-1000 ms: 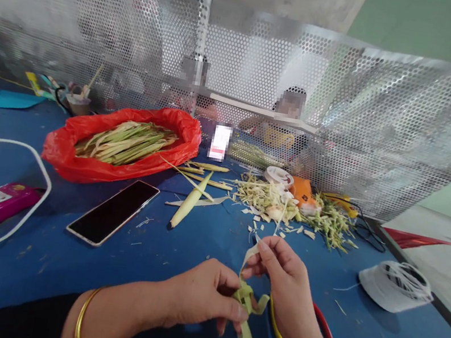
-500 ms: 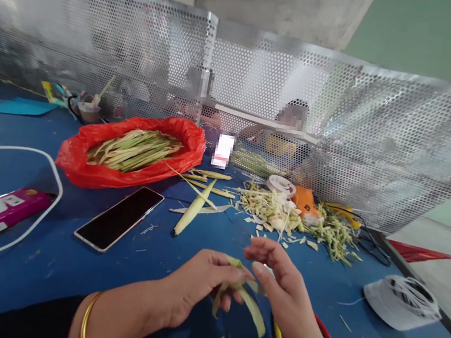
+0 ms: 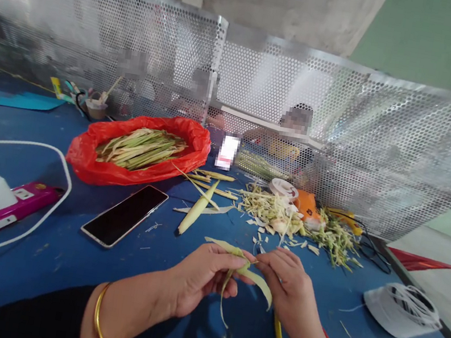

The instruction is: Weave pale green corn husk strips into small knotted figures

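Note:
My left hand, with a gold bracelet at the wrist, pinches a small bundle of green leaf strips between thumb and fingers. Some strip ends stick out to the left and right, and a thin one hangs down. Close on its right, my right hand has its thumb and fingertips pressed together at the edge of the strips. A small pointed metal tip shows beside those fingertips; the rest of it is hidden. Beyond my hands lies a pale green pointed husk.
A red bag of leaf strips and a black phone lie left, with a pink power strip. Leaf scraps and an orange packet lie behind. A white cord roll sits right. Perforated metal panels stand across the back.
My right hand has closed its fingers and come against the strips. The strips have turned in my left hand, one end now pointing left. The whole view has shifted slightly.

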Motion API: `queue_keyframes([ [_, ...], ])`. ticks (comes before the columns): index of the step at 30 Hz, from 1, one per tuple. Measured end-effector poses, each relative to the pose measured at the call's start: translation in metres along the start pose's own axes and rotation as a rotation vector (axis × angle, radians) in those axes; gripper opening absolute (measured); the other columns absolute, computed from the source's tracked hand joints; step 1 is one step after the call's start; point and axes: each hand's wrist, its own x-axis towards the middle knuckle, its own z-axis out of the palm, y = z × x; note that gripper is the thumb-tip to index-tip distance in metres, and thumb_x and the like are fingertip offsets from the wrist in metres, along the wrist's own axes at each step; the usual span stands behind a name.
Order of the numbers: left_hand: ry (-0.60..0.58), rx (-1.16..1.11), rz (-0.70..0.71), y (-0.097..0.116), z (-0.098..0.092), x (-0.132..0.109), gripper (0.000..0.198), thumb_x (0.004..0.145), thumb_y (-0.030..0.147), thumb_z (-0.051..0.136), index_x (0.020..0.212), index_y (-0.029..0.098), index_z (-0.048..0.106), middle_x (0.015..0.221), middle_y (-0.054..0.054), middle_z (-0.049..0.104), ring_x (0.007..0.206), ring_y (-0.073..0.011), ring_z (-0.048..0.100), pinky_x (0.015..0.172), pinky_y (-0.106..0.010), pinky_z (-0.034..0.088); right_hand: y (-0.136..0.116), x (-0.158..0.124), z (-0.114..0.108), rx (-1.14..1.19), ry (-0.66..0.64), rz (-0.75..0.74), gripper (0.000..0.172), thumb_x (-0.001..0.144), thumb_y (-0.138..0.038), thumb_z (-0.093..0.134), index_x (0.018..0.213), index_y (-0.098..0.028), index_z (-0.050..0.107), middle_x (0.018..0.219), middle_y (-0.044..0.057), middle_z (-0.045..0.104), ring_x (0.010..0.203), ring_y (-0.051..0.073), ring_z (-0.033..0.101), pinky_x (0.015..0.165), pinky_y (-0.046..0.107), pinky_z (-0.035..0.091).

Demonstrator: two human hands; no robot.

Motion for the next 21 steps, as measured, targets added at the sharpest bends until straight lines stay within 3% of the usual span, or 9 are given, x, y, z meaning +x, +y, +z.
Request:
queue_keyframes([
  [4, 0.041, 0.01, 0.002, -0.001, -0.001, 0.001, 0.026, 0.075, 0.025, 0.07, 0.097, 0.012, 0.073, 0.075, -0.009, 0.075, 0.045, -0.0066, 0.059, 0.049, -0.016, 0.043, 0.003, -0.002, 0.001, -0.066, 0.05, 0.041, 0.019, 0.095, -0.024, 0.048, 0.088, -0.024, 0.066, 0.085, 0.001, 0.071, 0.081, 0.019, 0.064, 0.092, 0.039, 0.038],
  [7, 0.093, -0.018, 0.046, 0.002, 0.0, 0.0, 0.027, 0.075, 0.026, 0.072, 0.099, 0.013, 0.072, 0.081, -0.009, 0.076, 0.058, -0.0112, 0.067, 0.06, -0.02, 0.049, -0.003, -0.005, -0.005, -0.044, 0.286, 0.146, 0.016, 0.094, -0.027, 0.051, 0.099, -0.023, 0.066, 0.098, 0.006, 0.07, 0.095, 0.023, 0.062, 0.084, 0.037, 0.043],
  [9, 0.098, -0.064, 0.086, 0.005, 0.001, -0.001, 0.03, 0.072, 0.024, 0.074, 0.101, 0.015, 0.072, 0.091, -0.009, 0.076, 0.072, -0.0151, 0.071, 0.071, -0.023, 0.052, -0.012, -0.008, -0.009, -0.052, 0.449, 0.16, 0.013, 0.093, -0.027, 0.053, 0.093, -0.022, 0.065, 0.092, 0.006, 0.068, 0.092, 0.023, 0.061, 0.081, 0.035, 0.043],
  [10, 0.092, -0.088, 0.108, 0.005, 0.002, -0.001, 0.033, 0.07, 0.021, 0.076, 0.102, 0.015, 0.071, 0.096, -0.009, 0.075, 0.079, -0.0166, 0.071, 0.076, -0.025, 0.052, -0.018, -0.009, -0.01, -0.058, 0.467, 0.129, 0.013, 0.092, -0.026, 0.053, 0.086, -0.023, 0.064, 0.085, 0.005, 0.066, 0.085, 0.022, 0.061, 0.077, 0.034, 0.043],
  [13, 0.058, -0.136, 0.171, 0.005, 0.005, -0.001, 0.039, 0.064, 0.013, 0.078, 0.103, 0.015, 0.071, 0.098, -0.008, 0.075, 0.091, -0.0181, 0.069, 0.085, -0.025, 0.048, -0.032, -0.012, -0.001, -0.016, 0.235, 0.061, 0.012, 0.09, -0.025, 0.057, 0.081, -0.023, 0.064, 0.079, 0.002, 0.065, 0.074, 0.02, 0.06, 0.069, 0.03, 0.042],
  [15, 0.029, -0.145, 0.19, 0.003, 0.007, -0.001, 0.04, 0.064, 0.012, 0.077, 0.103, 0.014, 0.071, 0.097, -0.008, 0.075, 0.092, -0.0178, 0.069, 0.087, -0.026, 0.047, -0.038, -0.013, 0.011, 0.043, 0.101, 0.122, 0.011, 0.089, -0.028, 0.059, 0.08, -0.024, 0.065, 0.08, 0.002, 0.067, 0.074, 0.02, 0.061, 0.068, 0.029, 0.043],
  [18, 0.008, -0.134, 0.191, 0.0, 0.008, -0.001, 0.038, 0.065, 0.013, 0.077, 0.102, 0.013, 0.071, 0.098, -0.009, 0.075, 0.092, -0.0176, 0.068, 0.089, -0.027, 0.047, -0.04, -0.013, 0.027, 0.159, 0.042, 0.218, 0.019, 0.091, -0.029, 0.055, 0.075, -0.023, 0.063, 0.083, 0.003, 0.068, 0.081, 0.021, 0.062, 0.073, 0.029, 0.045],
  [21, 0.052, -0.125, 0.175, 0.0, 0.008, -0.001, 0.037, 0.066, 0.011, 0.076, 0.102, 0.011, 0.071, 0.094, -0.01, 0.076, 0.09, -0.0167, 0.069, 0.09, -0.026, 0.046, -0.042, -0.015, 0.032, 0.224, 0.017, 0.269, 0.026, 0.092, -0.028, 0.049, 0.069, -0.021, 0.058, 0.074, 0.002, 0.066, 0.074, 0.019, 0.061, 0.068, 0.026, 0.045],
])
